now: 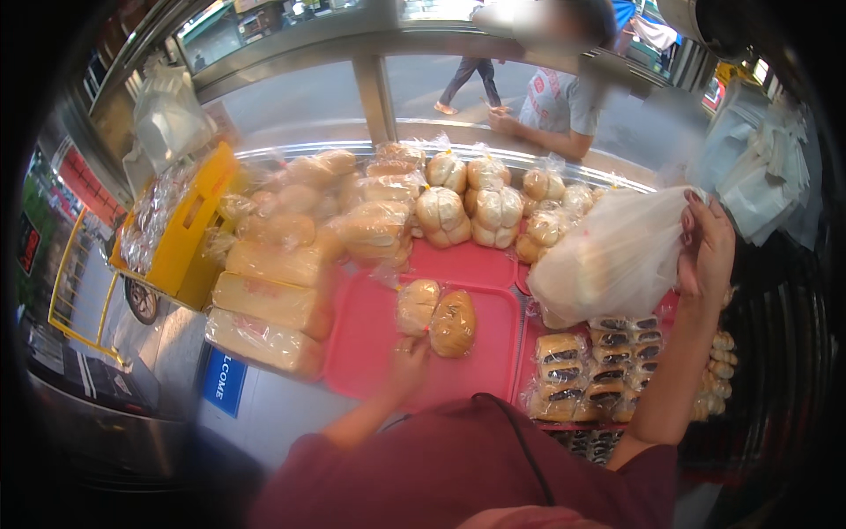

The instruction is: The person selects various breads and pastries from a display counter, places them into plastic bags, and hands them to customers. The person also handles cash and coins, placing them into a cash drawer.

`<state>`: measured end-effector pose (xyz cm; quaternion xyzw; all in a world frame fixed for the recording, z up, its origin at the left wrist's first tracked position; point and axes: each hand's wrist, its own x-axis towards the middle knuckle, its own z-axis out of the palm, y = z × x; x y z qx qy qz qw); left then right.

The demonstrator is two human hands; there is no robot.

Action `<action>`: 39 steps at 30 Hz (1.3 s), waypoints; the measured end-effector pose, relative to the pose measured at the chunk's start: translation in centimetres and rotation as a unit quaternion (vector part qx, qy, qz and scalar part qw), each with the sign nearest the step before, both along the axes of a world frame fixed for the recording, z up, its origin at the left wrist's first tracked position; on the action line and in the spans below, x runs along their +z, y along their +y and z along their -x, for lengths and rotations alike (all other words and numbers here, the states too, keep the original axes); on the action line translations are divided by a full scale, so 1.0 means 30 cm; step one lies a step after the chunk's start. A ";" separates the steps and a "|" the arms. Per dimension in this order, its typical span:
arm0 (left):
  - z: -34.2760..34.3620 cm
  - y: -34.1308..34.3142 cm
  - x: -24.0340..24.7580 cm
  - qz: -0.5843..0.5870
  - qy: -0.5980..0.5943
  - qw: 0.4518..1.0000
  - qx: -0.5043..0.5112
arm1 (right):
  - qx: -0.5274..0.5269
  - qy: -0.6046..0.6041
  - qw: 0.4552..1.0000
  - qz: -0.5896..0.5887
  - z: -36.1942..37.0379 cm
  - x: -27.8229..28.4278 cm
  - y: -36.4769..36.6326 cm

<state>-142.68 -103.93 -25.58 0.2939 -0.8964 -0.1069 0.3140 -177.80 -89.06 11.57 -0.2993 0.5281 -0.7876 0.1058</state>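
My right hand [708, 245] is raised on the right, its fingers closed on the top edge of a translucent white plastic bag [608, 260]. The bag hangs bulging to the left of the hand, with pale shapes showing faintly through it. My left hand [407, 366] is low over a pink tray [480, 388], its fingers curled at the lower end of a clear-wrapped pack of pale bread rolls [417, 306]. Just right of that pack, a browner wrapped loaf [453, 324] lies on the tray. The exact grip of the left fingertips is partly hidden.
Long wrapped loaves [269, 300] are stacked on the left, beside a yellow crate [198, 225]. Bagged round buns [442, 216] line the back, under the window frame. Dark-filled rolls [608, 370] fill the right tray. A person [560, 106] stands outside. Plastic bags [762, 159] hang right.
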 end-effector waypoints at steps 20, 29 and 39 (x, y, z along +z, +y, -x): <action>0.013 -0.020 -0.025 0.040 -0.006 0.999 -0.032 | 0.010 0.195 0.944 -0.266 0.074 -0.068 -0.318; 0.017 -0.004 -0.008 0.036 -0.013 0.999 -0.021 | -0.107 0.314 0.872 -0.360 0.234 -0.008 -0.425; 0.003 -0.014 -0.004 0.027 -0.028 0.999 -0.029 | -0.246 0.404 0.835 -0.280 0.308 0.134 -0.563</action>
